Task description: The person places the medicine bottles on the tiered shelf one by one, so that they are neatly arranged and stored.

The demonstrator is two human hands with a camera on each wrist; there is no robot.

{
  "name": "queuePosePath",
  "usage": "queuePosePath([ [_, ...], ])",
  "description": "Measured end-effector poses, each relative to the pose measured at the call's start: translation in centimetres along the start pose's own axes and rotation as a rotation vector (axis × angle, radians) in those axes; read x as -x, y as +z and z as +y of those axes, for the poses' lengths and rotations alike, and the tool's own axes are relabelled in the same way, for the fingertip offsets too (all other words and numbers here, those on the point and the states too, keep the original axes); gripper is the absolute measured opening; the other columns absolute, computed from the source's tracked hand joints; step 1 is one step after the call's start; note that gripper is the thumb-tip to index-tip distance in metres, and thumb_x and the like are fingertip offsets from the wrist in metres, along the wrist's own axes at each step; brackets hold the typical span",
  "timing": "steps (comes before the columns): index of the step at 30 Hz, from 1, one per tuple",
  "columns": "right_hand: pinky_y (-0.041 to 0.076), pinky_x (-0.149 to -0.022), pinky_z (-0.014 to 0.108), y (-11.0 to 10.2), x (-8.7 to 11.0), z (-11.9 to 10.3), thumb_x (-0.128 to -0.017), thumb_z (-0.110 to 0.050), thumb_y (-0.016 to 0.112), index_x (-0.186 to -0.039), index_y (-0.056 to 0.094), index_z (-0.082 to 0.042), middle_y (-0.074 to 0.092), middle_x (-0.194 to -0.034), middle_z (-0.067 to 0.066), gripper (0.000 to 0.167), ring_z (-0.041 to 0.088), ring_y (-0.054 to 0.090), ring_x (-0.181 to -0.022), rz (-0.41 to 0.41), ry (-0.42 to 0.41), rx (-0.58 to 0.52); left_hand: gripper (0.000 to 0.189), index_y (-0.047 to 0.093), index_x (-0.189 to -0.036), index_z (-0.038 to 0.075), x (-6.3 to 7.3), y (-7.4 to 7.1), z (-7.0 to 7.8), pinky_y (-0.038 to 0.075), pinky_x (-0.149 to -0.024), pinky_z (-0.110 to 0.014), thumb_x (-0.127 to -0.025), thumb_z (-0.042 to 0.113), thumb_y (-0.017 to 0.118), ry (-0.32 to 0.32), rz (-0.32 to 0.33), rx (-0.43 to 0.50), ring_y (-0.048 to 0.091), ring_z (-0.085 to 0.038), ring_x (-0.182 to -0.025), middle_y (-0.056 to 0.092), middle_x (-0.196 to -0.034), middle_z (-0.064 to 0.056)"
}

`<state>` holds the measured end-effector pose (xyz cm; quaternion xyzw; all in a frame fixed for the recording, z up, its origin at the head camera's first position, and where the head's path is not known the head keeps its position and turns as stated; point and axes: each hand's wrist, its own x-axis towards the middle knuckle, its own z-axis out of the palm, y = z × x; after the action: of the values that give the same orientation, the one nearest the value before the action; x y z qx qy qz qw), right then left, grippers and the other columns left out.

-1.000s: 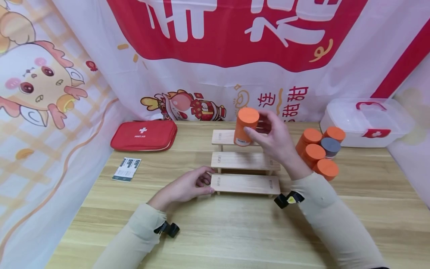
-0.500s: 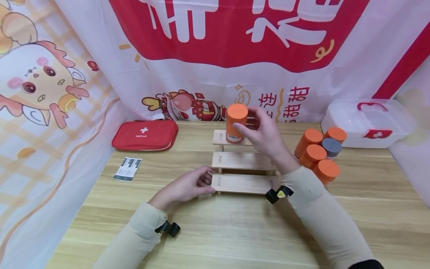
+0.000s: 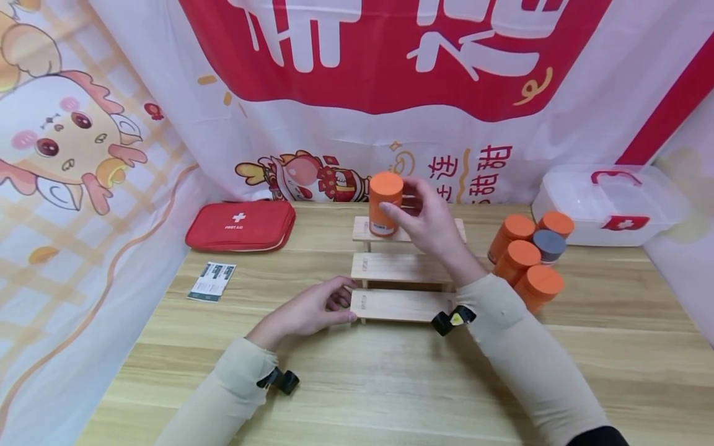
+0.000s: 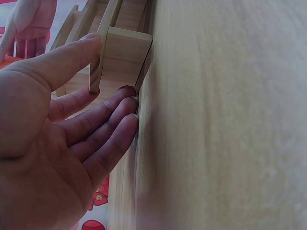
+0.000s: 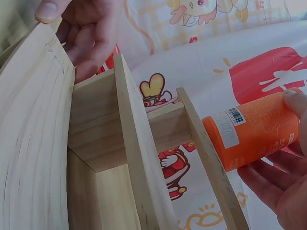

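My right hand [image 3: 428, 218] grips an upright orange bottle [image 3: 385, 204] with an orange lid, thumb on the near side. In the right wrist view the bottle [image 5: 254, 129] has its base right at the top plank. It is at the left end of the highest step of a three-tier wooden stand [image 3: 404, 303]. My left hand [image 3: 312, 306] holds the left end of the lowest step. In the left wrist view, thumb and index finger [image 4: 74, 103] pinch the plank's two edges while the other fingers lie beside the support below.
Several orange-lidded bottles [image 3: 517, 260] and one grey-lidded bottle [image 3: 549, 245] cluster right of the stand. Behind them is a clear first-aid box [image 3: 602, 204]. A red first-aid pouch [image 3: 240, 226] and a printed leaflet [image 3: 212, 281] lie left. A printed cloth [image 3: 312, 124] hangs behind.
My right hand has carried the orange bottle left and slightly down along the top step to its left end. The left hand has stayed at the lowest step.
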<state>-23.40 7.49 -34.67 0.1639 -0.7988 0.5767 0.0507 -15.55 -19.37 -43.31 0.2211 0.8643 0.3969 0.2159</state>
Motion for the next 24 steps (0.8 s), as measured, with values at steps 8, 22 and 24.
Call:
queuePosePath([
  [8, 0.054, -0.115, 0.049, 0.29, -0.13, -0.03, -0.101, -0.025, 0.078, -0.153, 0.049, -0.004, 0.062, -0.147, 0.019, 0.063, 0.034, 0.064, -0.135, 0.000, 0.004, 0.010, 0.052, 0.055, -0.148, 0.011, 0.02, 0.06, 0.04, 0.059, -0.101, -0.038, -0.102, 0.023, 0.078, 0.001, 0.002, -0.004, 0.068, -0.015, -0.112, 0.072, -0.122, -0.004],
  [22, 0.056, -0.113, 0.048, 0.52, -0.23, 0.05, -0.100, -0.030, 0.079, -0.154, 0.048, -0.009, 0.061, -0.146, 0.017, 0.066, 0.032, 0.065, -0.132, -0.006, 0.053, -0.011, 0.052, 0.056, -0.147, 0.012, -0.01, 0.08, -0.11, 0.059, -0.101, -0.038, -0.102, 0.024, 0.078, 0.005, 0.004, -0.006, 0.068, -0.015, -0.112, 0.072, -0.122, -0.003],
  [24, 0.056, -0.113, 0.047, 0.56, -0.24, 0.10, -0.100, -0.030, 0.080, -0.154, 0.048, -0.009, 0.061, -0.147, 0.016, 0.066, 0.032, 0.065, -0.132, -0.010, 0.058, -0.015, 0.052, 0.055, -0.147, 0.012, -0.02, 0.08, -0.14, 0.059, -0.101, -0.038, -0.102, 0.024, 0.078, 0.006, 0.003, -0.006, 0.068, -0.015, -0.112, 0.072, -0.122, -0.003],
])
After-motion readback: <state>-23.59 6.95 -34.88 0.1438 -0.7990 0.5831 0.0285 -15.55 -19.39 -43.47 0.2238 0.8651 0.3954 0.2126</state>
